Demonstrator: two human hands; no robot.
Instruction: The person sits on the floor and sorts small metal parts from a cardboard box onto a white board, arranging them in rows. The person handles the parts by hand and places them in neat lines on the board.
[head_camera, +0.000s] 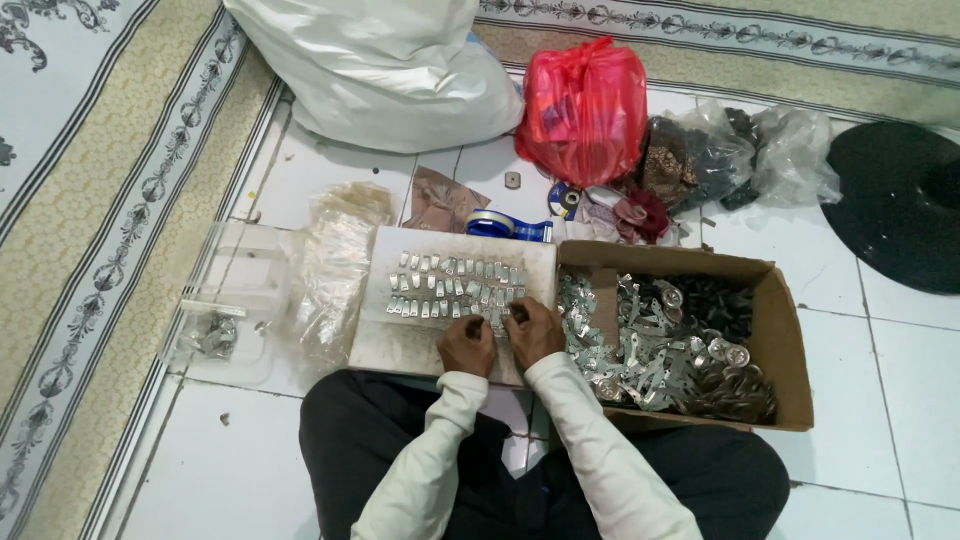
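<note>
A white board (400, 340) lies on the tiled floor in front of my crossed legs. Rows of small silver metal clips (455, 285) cover its far half. My left hand (466, 345) rests on the board's near right part, fingers curled at the lower row of clips. Right beside it my right hand (533, 330) pinches a small metal piece at the row's right end. A cardboard box (790, 350) stands to the right of the board, filled with loose metal parts (660, 355) and dark pieces at its far side.
A stack of clear plastic bags (335, 265) and a clear plastic box (235, 300) lie to the left. Behind are a white sack (390, 80), a red plastic bag (585, 105), a blue tape dispenser (505, 227), clear bags of dark parts (700, 155) and a black round object (900, 200). A patterned carpet (90, 200) borders the tiles.
</note>
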